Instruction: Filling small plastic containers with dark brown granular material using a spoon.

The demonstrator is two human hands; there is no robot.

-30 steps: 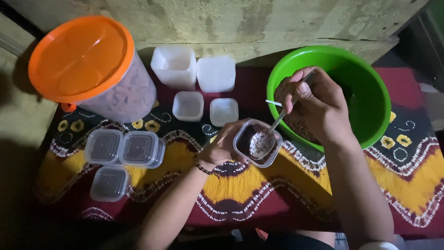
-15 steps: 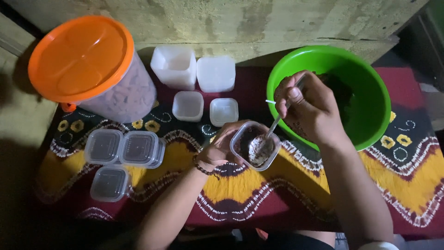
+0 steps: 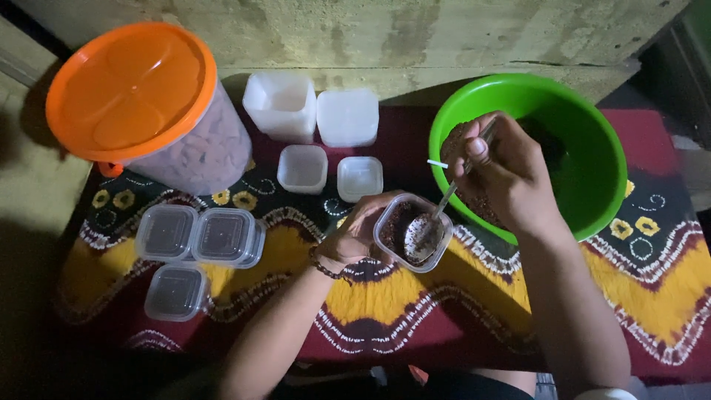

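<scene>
My left hand (image 3: 354,235) grips a small clear square container (image 3: 412,232) with dark reddish-brown paste in it, held just left of the green bowl (image 3: 592,126). My right hand (image 3: 507,174) is closed on the handle of a metal spoon (image 3: 427,230), and the spoon's bowl rests inside the container against the paste. The green bowl holds more of the same dark paste, partly hidden behind my right hand. A beaded bracelet sits on my left wrist.
Three lidded filled containers (image 3: 196,237) lie at the left on the patterned cloth (image 3: 415,326). Two small open containers (image 3: 302,168) and stacks of white tubs and lids (image 3: 285,104) stand behind. A large jar with an orange lid (image 3: 133,89) is at back left, against a concrete wall.
My right hand has lowered slightly and the spoon now sits deeper in the small container. My left hand holds the container in about the same place.
</scene>
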